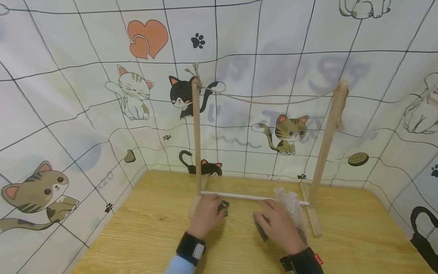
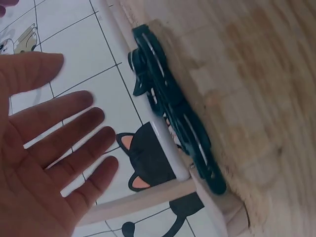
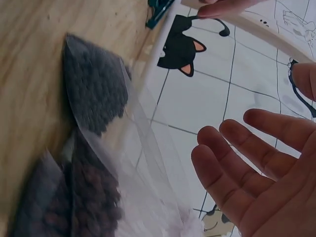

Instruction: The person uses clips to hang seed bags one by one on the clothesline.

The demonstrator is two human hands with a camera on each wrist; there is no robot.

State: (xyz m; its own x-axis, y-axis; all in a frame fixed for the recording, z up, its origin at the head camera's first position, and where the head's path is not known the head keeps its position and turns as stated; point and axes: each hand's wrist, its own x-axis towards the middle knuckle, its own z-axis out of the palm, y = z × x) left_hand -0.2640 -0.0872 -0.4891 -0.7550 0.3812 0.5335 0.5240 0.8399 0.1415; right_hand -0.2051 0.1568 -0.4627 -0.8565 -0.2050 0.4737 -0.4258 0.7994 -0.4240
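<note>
My left hand (image 1: 206,217) is beside a bunch of dark green plastic clips (image 1: 224,209) on the wooden table. Relaxed, spread fingers show in the left wrist view, apart from the clips (image 2: 173,108). Over to the right, my right hand (image 1: 281,227) is next to clear plastic bags (image 1: 291,205), partly hiding them. One bag (image 3: 94,81) holds small black bean-like pieces; another bag (image 3: 94,190) holds reddish-brown ones. The fingers of the right hand (image 3: 256,173) are extended, with nothing between them.
A wooden frame stands behind the hands, with a left post (image 1: 197,140), a right post (image 1: 327,148) and a white rod (image 1: 236,196) low between them. A slack string (image 1: 267,102) joins the post tops. Cat-printed cloth (image 1: 236,152) surrounds the table (image 1: 143,228).
</note>
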